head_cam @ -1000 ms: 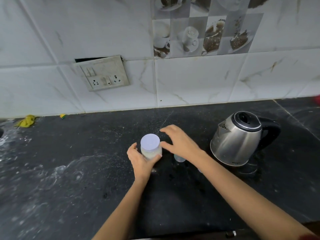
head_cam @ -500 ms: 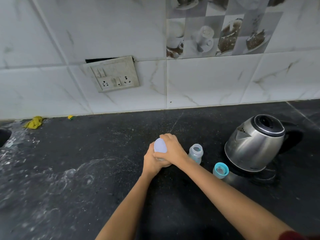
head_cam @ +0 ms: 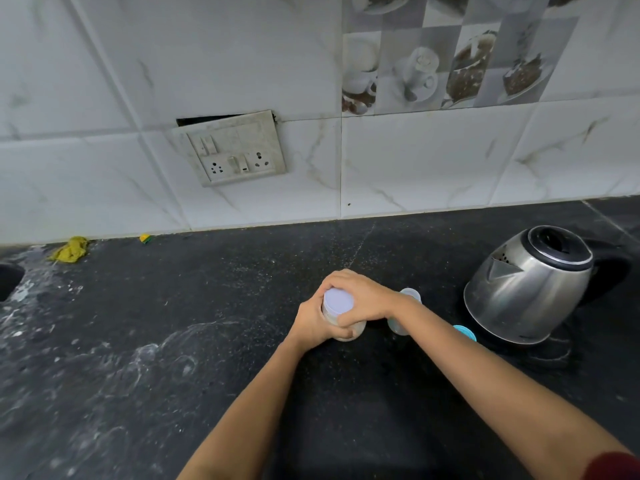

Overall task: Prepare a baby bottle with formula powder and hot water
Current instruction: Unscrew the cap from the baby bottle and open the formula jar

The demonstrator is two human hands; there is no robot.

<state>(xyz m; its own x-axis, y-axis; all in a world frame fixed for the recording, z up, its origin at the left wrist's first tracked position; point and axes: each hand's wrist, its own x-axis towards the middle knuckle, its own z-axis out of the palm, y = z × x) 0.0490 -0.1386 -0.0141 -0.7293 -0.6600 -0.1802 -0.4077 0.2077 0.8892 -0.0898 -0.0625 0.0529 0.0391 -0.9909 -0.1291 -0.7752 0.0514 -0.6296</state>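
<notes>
A small clear jar of pale formula powder with a flat lilac lid stands on the black counter. My left hand wraps around the jar's body from the left. My right hand is clamped over the lid from above and the right. Just right of my right wrist stands an open baby bottle, mostly hidden by my forearm. Its teal cap lies on the counter beside it. A steel electric kettle sits at the right.
A tiled wall with a socket plate runs along the back of the counter. A yellow cloth and a small yellow scrap lie at the wall's foot. A sink edge shows far left.
My right hand came down from hovering beside the jar and closed over its lid. The bottle and teal cap, hidden a second ago, came into sight. The view shifted left.
</notes>
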